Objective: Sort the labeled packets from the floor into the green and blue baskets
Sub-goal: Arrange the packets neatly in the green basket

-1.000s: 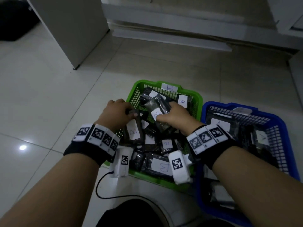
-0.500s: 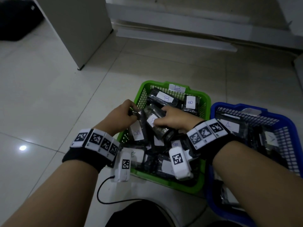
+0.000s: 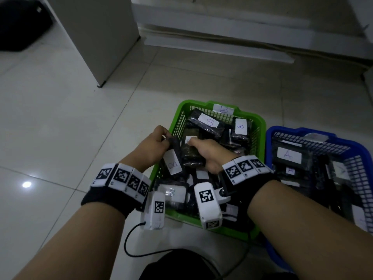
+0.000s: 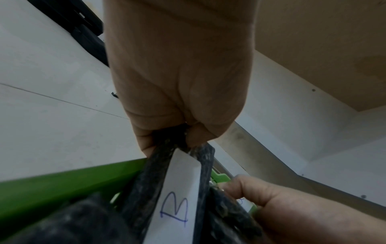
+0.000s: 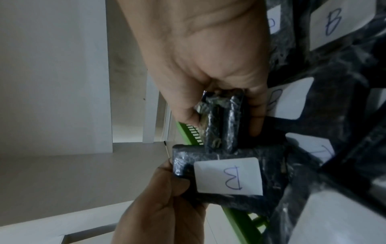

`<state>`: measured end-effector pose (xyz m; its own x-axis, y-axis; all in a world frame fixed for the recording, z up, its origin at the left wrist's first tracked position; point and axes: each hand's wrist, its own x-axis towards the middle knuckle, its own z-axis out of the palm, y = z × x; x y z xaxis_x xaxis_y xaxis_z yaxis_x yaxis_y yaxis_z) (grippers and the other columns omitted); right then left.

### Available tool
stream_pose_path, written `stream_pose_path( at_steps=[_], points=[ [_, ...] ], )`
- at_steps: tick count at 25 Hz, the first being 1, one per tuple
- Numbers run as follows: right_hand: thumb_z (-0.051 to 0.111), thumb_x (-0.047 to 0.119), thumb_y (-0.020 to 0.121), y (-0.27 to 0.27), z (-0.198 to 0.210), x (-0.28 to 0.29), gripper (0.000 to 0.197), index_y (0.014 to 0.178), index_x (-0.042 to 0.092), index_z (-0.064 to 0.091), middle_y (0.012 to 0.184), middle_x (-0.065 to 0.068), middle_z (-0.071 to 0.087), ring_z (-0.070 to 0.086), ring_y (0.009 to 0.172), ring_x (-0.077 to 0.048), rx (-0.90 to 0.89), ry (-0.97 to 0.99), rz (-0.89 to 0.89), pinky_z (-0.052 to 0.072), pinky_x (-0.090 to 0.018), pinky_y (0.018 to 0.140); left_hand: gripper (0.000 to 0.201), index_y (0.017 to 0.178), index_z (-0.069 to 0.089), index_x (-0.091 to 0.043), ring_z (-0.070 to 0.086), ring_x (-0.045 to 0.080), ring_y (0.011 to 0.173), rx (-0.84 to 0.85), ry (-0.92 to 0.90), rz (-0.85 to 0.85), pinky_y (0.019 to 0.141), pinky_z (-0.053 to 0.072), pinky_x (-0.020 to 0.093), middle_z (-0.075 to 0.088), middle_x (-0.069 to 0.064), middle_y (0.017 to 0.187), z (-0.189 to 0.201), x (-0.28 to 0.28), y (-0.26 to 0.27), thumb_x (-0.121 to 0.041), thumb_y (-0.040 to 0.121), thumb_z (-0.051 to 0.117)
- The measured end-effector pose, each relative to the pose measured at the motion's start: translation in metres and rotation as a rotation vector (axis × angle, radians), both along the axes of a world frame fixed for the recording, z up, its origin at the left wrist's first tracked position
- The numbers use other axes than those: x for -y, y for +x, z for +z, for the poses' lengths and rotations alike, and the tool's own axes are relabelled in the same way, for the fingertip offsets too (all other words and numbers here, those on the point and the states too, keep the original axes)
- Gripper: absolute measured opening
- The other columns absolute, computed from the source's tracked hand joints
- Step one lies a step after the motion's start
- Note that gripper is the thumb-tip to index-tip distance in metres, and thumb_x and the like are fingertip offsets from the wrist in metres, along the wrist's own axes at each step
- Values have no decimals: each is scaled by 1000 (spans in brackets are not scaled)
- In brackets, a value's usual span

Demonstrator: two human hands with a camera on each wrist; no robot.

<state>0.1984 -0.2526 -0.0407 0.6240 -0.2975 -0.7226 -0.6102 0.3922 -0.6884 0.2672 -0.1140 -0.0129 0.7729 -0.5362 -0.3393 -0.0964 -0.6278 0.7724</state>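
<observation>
Both hands work over the green basket [image 3: 260,126], which carries a "B" tag and holds several black packets with white "B" labels. My left hand [image 3: 155,146] pinches the top edge of a black packet labelled "B" [image 3: 173,160] [image 4: 177,198] [image 5: 227,176] at the basket's left wall. Just right of it, my right hand [image 3: 205,152] grips a second black packet [image 3: 189,156] [image 5: 221,122] whose label is mostly hidden under the fingers. The blue basket [image 3: 319,134] stands to the right with packets labelled "A" [image 3: 288,155].
A white cabinet [image 3: 96,37] stands on the pale tiled floor [image 3: 70,128] at the back left, a low white ledge [image 3: 222,43] runs along the far wall. A black cable [image 3: 131,239] lies by my left wrist. A dark object [image 3: 20,23] sits far left.
Both hands kept their packets and lowered slightly into the green basket. The right hand's packet turned so its label is now mostly covered.
</observation>
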Motion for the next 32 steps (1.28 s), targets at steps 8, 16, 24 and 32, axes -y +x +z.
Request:
stream_pose_path(
  at_steps=[8, 16, 24, 32],
  points=[
    [51, 31, 96, 5, -8, 4, 27, 107, 7, 59, 98, -10, 67, 64, 88, -27, 29, 52, 17, 55, -43, 80, 8, 92, 53, -18, 56, 26, 88, 71, -92, 85, 76, 46, 37, 60, 12, 98, -2, 3, 18, -18, 90, 45],
    [40, 15, 98, 2, -6, 11, 22, 100, 6, 60, 98, -16, 62, 58, 87, -29, -3, -114, 54, 53, -42, 83, 37, 128, 49, -20, 50, 20, 104, 166, 47, -61, 93, 30, 18, 32, 11, 133, -11, 51, 19, -17, 91, 53],
    [63, 8, 87, -14, 5, 11, 3, 85, 8, 65, 95, -15, 70, 66, 79, -26, 149, -99, -11, 57, -35, 70, 40, 131, 40, -13, 55, 21, 104, 164, -96, 1, 87, 40, 26, 53, 1, 118, -12, 54, 6, -6, 92, 41],
    [41, 9, 96, -42, 25, 56, 24, 111, 9, 60, 108, -17, 63, 60, 90, -32, 24, -631, 114, 52, -38, 74, 63, 141, 39, -17, 31, 19, 138, 348, 207, -458, 109, 28, 27, 23, 0, 154, -37, 34, -2, -24, 84, 67]
  ],
)
